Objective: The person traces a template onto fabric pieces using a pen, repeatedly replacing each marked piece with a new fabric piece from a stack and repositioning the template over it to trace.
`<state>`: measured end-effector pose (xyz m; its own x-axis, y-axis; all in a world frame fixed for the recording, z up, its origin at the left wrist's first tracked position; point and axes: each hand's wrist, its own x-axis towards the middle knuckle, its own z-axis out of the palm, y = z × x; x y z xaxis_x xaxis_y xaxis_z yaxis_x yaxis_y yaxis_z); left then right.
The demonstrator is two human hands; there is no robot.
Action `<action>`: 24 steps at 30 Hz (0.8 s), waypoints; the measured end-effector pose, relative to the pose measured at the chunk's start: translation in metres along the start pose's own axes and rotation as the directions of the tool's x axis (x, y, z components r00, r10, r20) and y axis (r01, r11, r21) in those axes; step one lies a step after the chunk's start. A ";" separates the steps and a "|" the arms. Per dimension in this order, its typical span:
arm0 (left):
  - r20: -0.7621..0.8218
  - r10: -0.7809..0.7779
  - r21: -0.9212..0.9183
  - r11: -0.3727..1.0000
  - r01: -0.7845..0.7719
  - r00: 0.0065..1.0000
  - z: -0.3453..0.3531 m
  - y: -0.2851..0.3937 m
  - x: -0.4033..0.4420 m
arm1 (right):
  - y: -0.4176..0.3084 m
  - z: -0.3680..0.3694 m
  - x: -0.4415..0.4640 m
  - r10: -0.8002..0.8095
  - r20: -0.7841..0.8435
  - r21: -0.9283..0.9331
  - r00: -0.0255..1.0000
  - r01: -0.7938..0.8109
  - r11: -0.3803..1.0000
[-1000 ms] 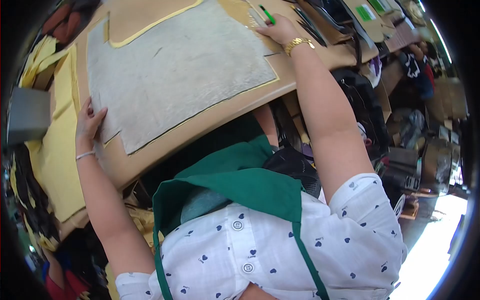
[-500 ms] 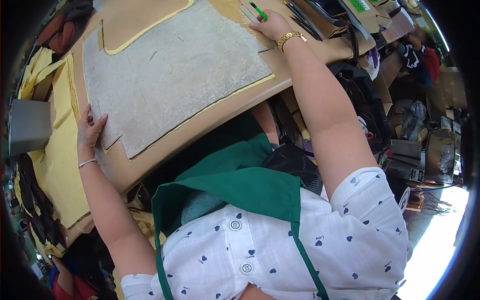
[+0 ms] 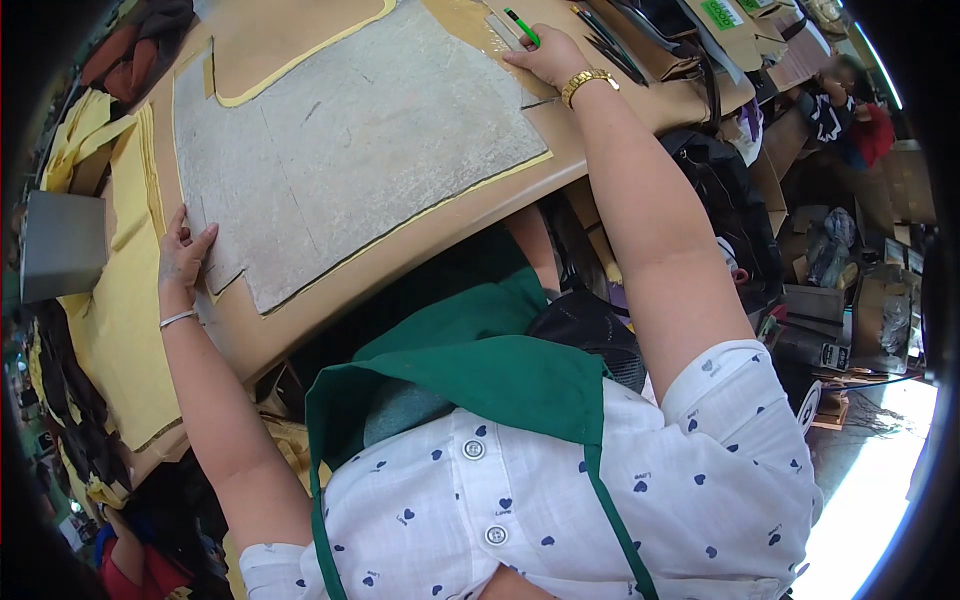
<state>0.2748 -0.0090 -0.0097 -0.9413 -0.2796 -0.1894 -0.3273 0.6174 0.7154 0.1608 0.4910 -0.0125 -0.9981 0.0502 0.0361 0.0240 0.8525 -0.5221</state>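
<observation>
A large grey pattern board (image 3: 350, 140) with a worn surface lies on the tan-covered table, with yellow sheet material showing along its edges. My left hand (image 3: 187, 255) rests at the board's left edge, thumb and fingers apart, the thumb near a notched corner. At the far right corner of the board is my right hand (image 3: 552, 58), its fingers closed around a slim green pen (image 3: 523, 28) that points up and away. The right fingertips sit close to a narrow strip beside the board; whether they touch it I cannot tell.
Folded yellow sheets (image 3: 125, 340) and a grey metal block (image 3: 63, 245) are on the left. Several pens and pencils (image 3: 612, 50) lie beyond my right wrist. A black bag (image 3: 725, 200) is off the table's right side. Another person (image 3: 855, 120) sits at the far right.
The view has shifted slightly, so the table and board appear a little further right. Both hands keep their places on the board, and the pen stays in my right hand.
</observation>
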 end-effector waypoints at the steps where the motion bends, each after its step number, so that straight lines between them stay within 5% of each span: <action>1: -0.002 -0.002 0.007 1.000 0.002 1.000 0.000 0.001 0.000 | 0.001 0.001 0.001 -0.007 -0.006 -0.001 1.000 0.007 1.000; 11: -0.009 0.016 -0.061 0.998 -0.016 1.000 0.000 -0.008 0.006 | 0.009 0.004 0.006 -0.045 -0.044 -0.007 0.998 0.045 0.999; 16: -0.032 0.063 0.098 0.993 -0.060 0.997 0.001 -0.001 0.001 | 0.009 0.002 0.003 -0.056 -0.036 0.020 0.998 0.057 0.998; 17: -0.013 0.068 -0.030 0.997 -0.068 0.998 0.002 -0.004 0.003 | 0.017 0.004 0.010 -0.048 -0.021 0.033 0.999 0.049 0.998; 19: -0.068 0.123 0.158 0.981 -0.111 0.990 0.002 -0.001 0.002 | 0.014 -0.001 0.010 -0.062 -0.002 -0.042 0.998 0.062 0.997; 24: -0.092 0.100 0.170 0.982 -0.083 0.991 0.001 0.003 0.000 | 0.023 0.004 0.015 -0.080 0.004 0.065 0.997 0.079 0.995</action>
<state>0.2737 -0.0065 -0.0080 -0.9576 -0.2828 -0.0541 -0.2570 0.7548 0.6036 0.1461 0.5099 -0.0273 -0.9971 -0.0202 0.0740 -0.0590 0.8179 -0.5723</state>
